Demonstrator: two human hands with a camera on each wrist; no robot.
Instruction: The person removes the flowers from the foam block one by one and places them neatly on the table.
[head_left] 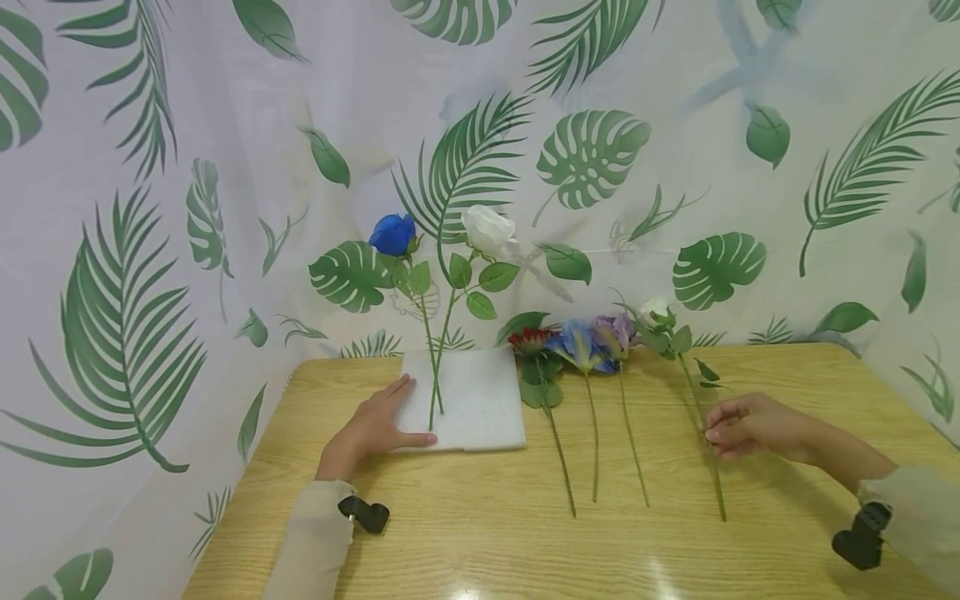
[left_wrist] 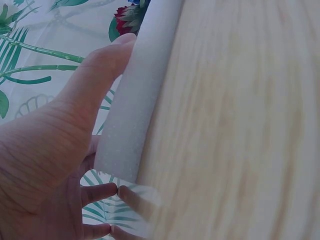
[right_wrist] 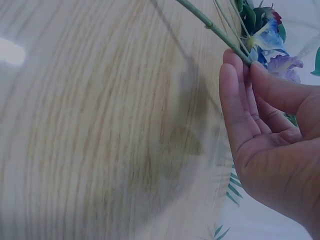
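A white foam block (head_left: 480, 408) lies on the table with a blue rose (head_left: 393, 234) and a white rose (head_left: 489, 230) standing in it, their green stems crossing low down. My left hand (head_left: 378, 421) rests at the block's left side, fingers spread, thumb along its front edge (left_wrist: 135, 105). To the right, my right hand (head_left: 757, 429) pinches the stem of another white rose (head_left: 656, 315) between thumb and fingertips. That green stem (right_wrist: 215, 29) appears slightly above the table in the right wrist view, over its shadow.
Between block and right hand lie a dark red flower (head_left: 531, 340), a blue flower (head_left: 581, 343) and a purple flower (head_left: 617, 335), stems toward me. A leaf-patterned white curtain (head_left: 600, 75) hangs behind and left of the wooden table (head_left: 495, 533).
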